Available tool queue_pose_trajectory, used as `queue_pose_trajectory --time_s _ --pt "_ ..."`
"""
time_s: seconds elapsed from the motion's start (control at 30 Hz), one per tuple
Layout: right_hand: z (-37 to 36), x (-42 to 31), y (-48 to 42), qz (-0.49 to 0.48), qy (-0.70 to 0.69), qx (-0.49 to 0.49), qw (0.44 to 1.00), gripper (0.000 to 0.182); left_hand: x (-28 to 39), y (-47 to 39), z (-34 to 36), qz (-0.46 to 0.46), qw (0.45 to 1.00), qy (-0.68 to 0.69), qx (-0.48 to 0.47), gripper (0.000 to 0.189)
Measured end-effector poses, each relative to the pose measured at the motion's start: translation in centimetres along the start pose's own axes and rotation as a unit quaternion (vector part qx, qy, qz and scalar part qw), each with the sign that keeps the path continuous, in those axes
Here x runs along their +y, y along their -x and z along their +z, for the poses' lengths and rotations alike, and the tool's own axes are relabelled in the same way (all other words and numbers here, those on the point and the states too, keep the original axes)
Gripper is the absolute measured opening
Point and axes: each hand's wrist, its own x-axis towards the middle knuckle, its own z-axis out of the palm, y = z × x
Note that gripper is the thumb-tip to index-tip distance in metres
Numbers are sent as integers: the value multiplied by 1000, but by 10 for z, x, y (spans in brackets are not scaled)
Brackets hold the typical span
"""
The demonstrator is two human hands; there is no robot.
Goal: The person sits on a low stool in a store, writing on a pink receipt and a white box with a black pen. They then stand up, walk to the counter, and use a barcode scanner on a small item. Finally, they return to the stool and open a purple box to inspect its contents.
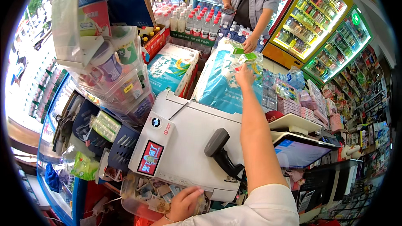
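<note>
My right hand (245,76) reaches across the counter to a big plastic-wrapped pack of blue-and-white paper rolls (216,80). Its fingertips are at a small red-and-white packet (237,65); whether they grip it is unclear. Just beyond lie two small green-and-white boxes, one (247,57) close to my fingers and another (237,48) by a customer's hand (250,44). My left hand (186,201) is low in view, over a clear plastic tray (132,205) of banknotes (158,203), fingertips by the white printer's (194,122) front edge. Anything under its palm is hidden.
On the printer stand a black barcode scanner (220,150) and a payment device with a lit screen (150,158). A monitor (303,150) is at right, acrylic racks (122,78) at left. Bottled drinks (201,26) and a person (251,0) holding a phone (228,11) are beyond.
</note>
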Motion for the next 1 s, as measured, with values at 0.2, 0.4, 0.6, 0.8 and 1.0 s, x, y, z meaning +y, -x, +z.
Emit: queue_pose_trajectory --time_s 0.2,0.4,0.6,0.8,1.0 --pt "32 11 -5 -17 108 -14 994 54 -16 14 1 -104 982 100 -121 37" --pt "18 7 18 -12 -32 148 988 59 0 2 8 30 997 27 -61 31" --pt "-77 -75 224 -285 -582 -280 708 53 11 8 10 47 997 11 -65 30" --pt "-173 9 448 -399 -496 -412 652 39 -10 30 17 133 982 -89 -97 32" --pt "-129 81 556 -20 -673 -363 644 23 19 24 24 70 993 30 -87 19"
